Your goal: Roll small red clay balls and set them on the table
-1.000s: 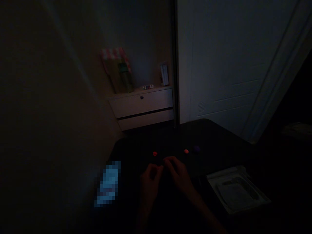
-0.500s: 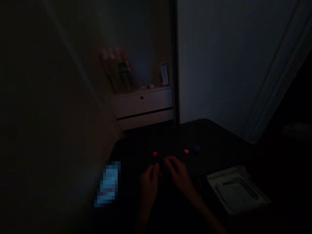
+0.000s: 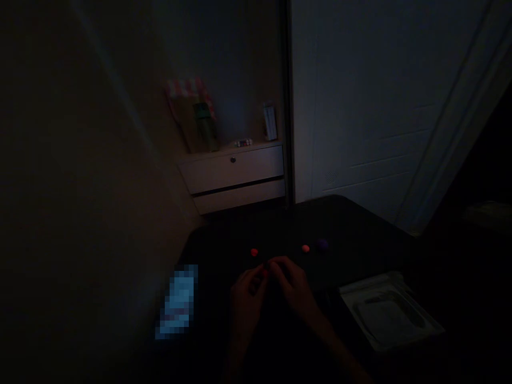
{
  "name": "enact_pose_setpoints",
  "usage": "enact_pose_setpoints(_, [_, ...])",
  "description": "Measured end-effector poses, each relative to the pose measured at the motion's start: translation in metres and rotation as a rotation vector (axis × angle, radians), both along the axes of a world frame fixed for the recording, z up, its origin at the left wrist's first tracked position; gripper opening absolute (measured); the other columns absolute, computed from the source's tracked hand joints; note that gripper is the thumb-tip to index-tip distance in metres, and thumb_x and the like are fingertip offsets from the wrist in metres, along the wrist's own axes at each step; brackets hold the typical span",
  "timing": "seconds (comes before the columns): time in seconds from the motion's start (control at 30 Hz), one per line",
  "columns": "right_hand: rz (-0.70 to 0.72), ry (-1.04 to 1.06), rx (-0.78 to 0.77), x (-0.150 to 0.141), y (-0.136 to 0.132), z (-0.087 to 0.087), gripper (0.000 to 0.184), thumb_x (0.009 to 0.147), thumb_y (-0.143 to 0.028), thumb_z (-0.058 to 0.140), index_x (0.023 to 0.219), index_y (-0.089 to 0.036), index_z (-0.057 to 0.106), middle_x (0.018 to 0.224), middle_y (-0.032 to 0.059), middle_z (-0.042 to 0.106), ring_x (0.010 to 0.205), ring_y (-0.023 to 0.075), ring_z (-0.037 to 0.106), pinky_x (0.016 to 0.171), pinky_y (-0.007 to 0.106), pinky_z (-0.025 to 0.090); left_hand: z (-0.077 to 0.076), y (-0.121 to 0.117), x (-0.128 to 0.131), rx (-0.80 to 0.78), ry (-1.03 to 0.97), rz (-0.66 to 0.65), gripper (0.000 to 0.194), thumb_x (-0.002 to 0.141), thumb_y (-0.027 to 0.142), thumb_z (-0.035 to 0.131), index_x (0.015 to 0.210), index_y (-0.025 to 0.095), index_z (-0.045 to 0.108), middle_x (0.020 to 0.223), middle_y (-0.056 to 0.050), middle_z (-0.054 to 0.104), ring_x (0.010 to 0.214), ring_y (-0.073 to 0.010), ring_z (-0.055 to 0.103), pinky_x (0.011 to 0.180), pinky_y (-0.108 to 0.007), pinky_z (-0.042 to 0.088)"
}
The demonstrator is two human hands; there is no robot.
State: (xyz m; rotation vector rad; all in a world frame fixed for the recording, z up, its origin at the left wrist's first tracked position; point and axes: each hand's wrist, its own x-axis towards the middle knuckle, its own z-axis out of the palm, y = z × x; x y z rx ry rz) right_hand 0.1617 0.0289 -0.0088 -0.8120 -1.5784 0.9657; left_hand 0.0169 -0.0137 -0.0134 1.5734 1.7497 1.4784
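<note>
Over the dark table (image 3: 344,224), my left hand (image 3: 248,293) is closed in a pinch on a small red piece (image 3: 265,273), which is barely visible in the dim light. My right hand (image 3: 294,282) is closed too, its fingertips meeting those of the left; whatever lies between them is too dark to make out. Beyond the hands rest a small red lump (image 3: 254,252), a pinkish-orange lump (image 3: 305,248) and a dark purple ball (image 3: 322,245), the last two side by side.
A lit, blurred-out screen (image 3: 178,304) is at the left. A pale, flat packet (image 3: 388,312) lies at the right by the table's near edge. Behind the table stand drawers (image 3: 240,170), with a green-capped bottle (image 3: 205,125) and a checked bag (image 3: 184,106) on top.
My left hand's fingertips have moved up and to the right, against the right hand's fingertips. The red piece now shows between them. The right hand and the lumps have hardly moved.
</note>
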Motion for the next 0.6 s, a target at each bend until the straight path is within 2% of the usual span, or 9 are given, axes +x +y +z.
enact_pose_setpoints(0.37, [-0.012, -0.002, 0.010, -0.0006, -0.0003, -0.0004, 0.023, 0.105, -0.038, 0.055, 0.104, -0.022, 0.070, 0.098, 0.0030, 0.075, 0.093, 0.0203, 0.070, 0.085, 0.029, 0.051, 0.0031, -0.0013, 0.0012, 0.039, 0.098, -0.009, 0.025, 0.087, 0.040, 0.067, 0.097, 0.023, 0.082, 0.096, -0.008, 0.080, 0.081, -0.0237, 0.070, 0.072, -0.037, 0.056])
enact_pose_setpoints(0.5, [-0.012, -0.005, 0.019, -0.0005, -0.0006, 0.0009, 0.022, 0.104, -0.038, 0.055, 0.103, -0.022, 0.070, 0.099, 0.0034, 0.075, 0.095, 0.0206, 0.070, 0.086, 0.028, 0.051, 0.0035, -0.0027, 0.0016, 0.021, 0.107, -0.004, 0.028, 0.089, 0.041, 0.065, 0.100, 0.023, 0.082, 0.094, -0.008, 0.080, 0.079, -0.0237, 0.070, 0.073, -0.038, 0.056])
enact_pose_setpoints(0.6, [-0.011, -0.008, 0.013, -0.0006, -0.0002, 0.0001, 0.023, 0.104, -0.038, 0.055, 0.103, -0.022, 0.070, 0.101, 0.0037, 0.075, 0.095, 0.0207, 0.071, 0.086, 0.029, 0.051, 0.0031, -0.0028, 0.0016, 0.010, 0.091, -0.004, 0.029, 0.091, 0.040, 0.062, 0.106, 0.024, 0.082, 0.103, -0.009, 0.081, 0.087, -0.0241, 0.072, 0.081, -0.039, 0.057])
